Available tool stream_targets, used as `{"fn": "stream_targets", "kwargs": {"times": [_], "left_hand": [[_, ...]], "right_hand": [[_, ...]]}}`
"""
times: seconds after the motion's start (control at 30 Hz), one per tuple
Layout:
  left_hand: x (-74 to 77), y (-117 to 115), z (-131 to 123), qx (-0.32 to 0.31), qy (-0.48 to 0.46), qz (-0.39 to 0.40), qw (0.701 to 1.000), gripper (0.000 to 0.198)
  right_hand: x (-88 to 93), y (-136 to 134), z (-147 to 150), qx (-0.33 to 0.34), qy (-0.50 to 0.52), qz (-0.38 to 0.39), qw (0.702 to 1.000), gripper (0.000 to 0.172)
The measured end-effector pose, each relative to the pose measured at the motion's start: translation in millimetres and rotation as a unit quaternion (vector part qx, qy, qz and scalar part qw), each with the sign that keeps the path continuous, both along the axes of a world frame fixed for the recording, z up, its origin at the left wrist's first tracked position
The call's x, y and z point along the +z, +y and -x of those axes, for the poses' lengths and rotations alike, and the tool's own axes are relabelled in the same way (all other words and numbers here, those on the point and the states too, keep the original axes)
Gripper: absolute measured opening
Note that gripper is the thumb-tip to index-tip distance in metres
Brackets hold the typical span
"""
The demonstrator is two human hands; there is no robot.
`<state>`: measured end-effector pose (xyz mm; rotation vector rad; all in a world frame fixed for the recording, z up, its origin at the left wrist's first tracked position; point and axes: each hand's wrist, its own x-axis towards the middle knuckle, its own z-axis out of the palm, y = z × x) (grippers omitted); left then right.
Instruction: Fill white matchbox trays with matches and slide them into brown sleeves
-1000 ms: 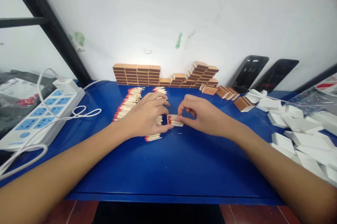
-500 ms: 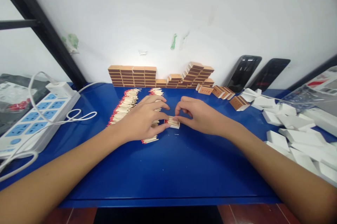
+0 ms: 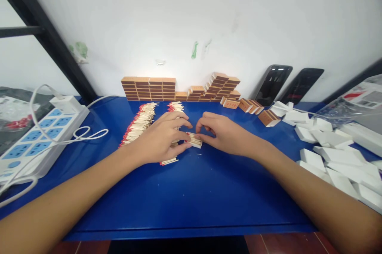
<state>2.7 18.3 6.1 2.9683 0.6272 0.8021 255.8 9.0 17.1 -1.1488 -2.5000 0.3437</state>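
White shallow rectangular matchbox tray point(image 3: 195, 145), smooth and thin-walled like card, sits at the centre of the clock on the glossy blue flat-topped bench point(image 3: 191, 194), twelve pointing to the matt off-white wall point(image 3: 143, 15). Slim pale wooden matchsticks point(image 3: 195, 139) lie lengthwise inside it. From nine o'clock the bare left hand point(image 3: 167, 136) arches over, its grip narrow, thumb and index fingertip at the tray's left end; from three the bare right hand point(image 3: 222, 132) curls in, grip narrow too, thumb at the right end. Whether either pinches the tray or a match, I cannot tell. Just past the left hand, towards ten, spreads a bristly long heap of red-tipped wooden matches point(image 3: 141, 121); a narrower red-tipped row point(image 3: 176, 106) shows at eleven. Square-edged tan-and-brown matchboxes stand in a neat block point(image 3: 148, 89) at eleven and a stepped pile point(image 3: 219, 85) at one. White angular card-like pieces point(image 3: 325, 138) lie jumbled at three, well apart from the tray.
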Motion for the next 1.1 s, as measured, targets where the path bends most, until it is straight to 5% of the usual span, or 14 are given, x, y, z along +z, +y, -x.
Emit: {"fn": "stream_targets", "kwargs": {"times": [0.43,0.73,0.93,1.1], "left_hand": [[2.2,-6,-1,0.081,0.056,-0.027,0.995,0.041],[-1.0,-4,1,0.081,0.043,-0.001,0.996,0.03],[0.3,-4,1,0.062,0.027,-0.001,0.998,0.028],[0.6,-2,2,0.052,0.0,-0.013,0.999,0.027]], "right_hand": [[-1.0,8,-6,-0.017,0.016,0.017,1.0,0.013],[-1.0,16,-10,-0.051,0.022,0.003,0.998,0.019],[4.9,54,-22,-0.125,0.002,-0.102,0.987,0.013],[27.5,93,-8,-0.159,-0.202,-0.254,0.932,0.025]]}}
